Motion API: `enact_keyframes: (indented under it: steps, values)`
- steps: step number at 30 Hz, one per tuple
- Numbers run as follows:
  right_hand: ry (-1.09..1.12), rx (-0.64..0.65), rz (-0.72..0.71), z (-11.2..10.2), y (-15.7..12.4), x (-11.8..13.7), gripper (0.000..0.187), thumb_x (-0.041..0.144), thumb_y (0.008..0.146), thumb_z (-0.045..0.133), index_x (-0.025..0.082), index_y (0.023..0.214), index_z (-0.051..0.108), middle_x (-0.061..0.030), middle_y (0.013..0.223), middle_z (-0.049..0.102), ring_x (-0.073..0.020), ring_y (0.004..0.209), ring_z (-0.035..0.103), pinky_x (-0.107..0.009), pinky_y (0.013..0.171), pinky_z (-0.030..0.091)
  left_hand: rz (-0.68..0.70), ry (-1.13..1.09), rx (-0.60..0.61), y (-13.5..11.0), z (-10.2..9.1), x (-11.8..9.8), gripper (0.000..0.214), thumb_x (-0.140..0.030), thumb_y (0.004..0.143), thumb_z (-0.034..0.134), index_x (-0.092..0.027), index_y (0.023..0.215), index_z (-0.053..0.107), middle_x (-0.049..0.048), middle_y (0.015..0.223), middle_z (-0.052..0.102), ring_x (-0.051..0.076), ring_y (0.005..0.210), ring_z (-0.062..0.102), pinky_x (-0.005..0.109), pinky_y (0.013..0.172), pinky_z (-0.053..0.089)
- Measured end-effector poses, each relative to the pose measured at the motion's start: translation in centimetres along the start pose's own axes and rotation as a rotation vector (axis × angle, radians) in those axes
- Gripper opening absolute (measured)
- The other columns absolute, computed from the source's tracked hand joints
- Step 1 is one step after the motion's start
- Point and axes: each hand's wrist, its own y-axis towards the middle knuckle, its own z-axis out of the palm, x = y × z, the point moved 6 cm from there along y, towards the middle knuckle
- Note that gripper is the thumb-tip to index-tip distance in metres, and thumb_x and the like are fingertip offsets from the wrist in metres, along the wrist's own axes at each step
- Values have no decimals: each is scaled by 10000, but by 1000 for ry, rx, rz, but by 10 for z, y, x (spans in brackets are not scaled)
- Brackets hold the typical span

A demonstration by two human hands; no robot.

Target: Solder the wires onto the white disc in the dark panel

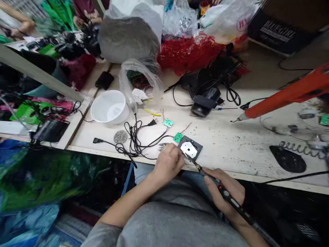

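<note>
Grey shirt (164,223) fills the foreground; the right hand (223,190) closes around a soldering iron (227,197), its tip at the edge of a black square plate (195,152) (white metal disc inside) just ahead of the curled left hand (168,163), whose grip cannot be told.

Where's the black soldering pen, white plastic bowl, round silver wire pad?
Black pen-style soldering iron (226,195): head view, on the grip.
White round plastic bowl (101,108): head view, on the inner wall.
Round silver wire-wool pad (120,136): head view, on its centre.
</note>
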Motion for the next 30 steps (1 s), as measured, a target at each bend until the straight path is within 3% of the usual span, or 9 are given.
enact_keyframes:
  steps: [8,19,24,30]
  values:
    - [-6,57,-24,-8,4,6,229,105,911,611,225,1098,665,-35,867,753,-185,728,744,-269,665,636,-32,-16,13,1,3,2,136,-99,857,535,-212,784,517,27,813,577,189,795,568,304,712,482]
    - [17,-1,-135,-1,-2,4,313,70,862,640,228,1128,688,-18,855,762,-191,704,743,-276,624,633,-15,-33,-16,1,0,-1,143,-84,851,523,-209,783,511,26,804,571,187,779,564,294,701,472]
    - [49,39,1,-8,-1,3,257,85,887,618,204,1103,689,-39,864,739,-179,731,727,-269,644,616,-19,-45,-31,0,1,1,144,-85,852,527,-210,784,512,24,806,571,184,779,563,296,706,470]
    - [51,-90,2,-15,-7,-5,244,153,900,625,220,1120,708,-31,847,728,-175,684,708,-269,599,602,-55,-74,14,0,1,2,128,-107,878,542,-208,799,538,30,827,587,191,806,580,310,728,484]
